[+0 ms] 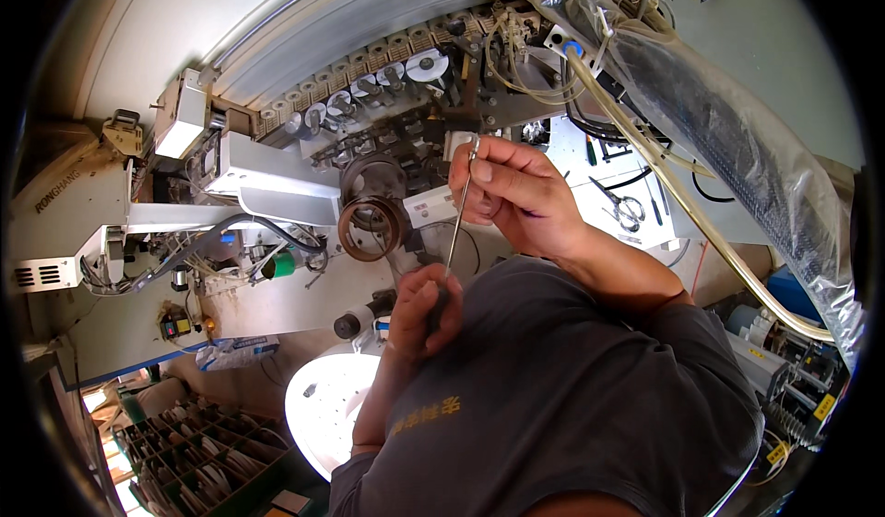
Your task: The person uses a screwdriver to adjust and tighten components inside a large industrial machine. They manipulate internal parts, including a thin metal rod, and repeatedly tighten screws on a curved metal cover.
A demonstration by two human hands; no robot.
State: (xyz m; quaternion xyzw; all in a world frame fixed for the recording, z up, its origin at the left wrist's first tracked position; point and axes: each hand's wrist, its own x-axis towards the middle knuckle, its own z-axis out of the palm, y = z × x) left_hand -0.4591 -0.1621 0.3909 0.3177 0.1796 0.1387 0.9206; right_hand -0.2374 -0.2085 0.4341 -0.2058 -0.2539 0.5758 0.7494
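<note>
My left hand (pixel 424 312) is closed low in front of my chest, around the dark handle of what looks like a screwdriver (pixel 459 222). The thin metal shaft slants up from that fist to my right hand (pixel 518 190). There the thumb and fingers pinch a small silver metal part (pixel 475 144) at the tip of the shaft. The part's exact kind is too small to tell. Just left of the hands hangs a brown ring-shaped piece (pixel 369 228) on the machine.
Behind the hands stands a machine with a row of round metal discs (pixel 427 65). Scissors (pixel 627 208) lie on a white surface at right. A plastic-wrapped tube (pixel 710 111) crosses the upper right. A white basin (pixel 318 411) and a divided green crate (pixel 207 462) are lower left.
</note>
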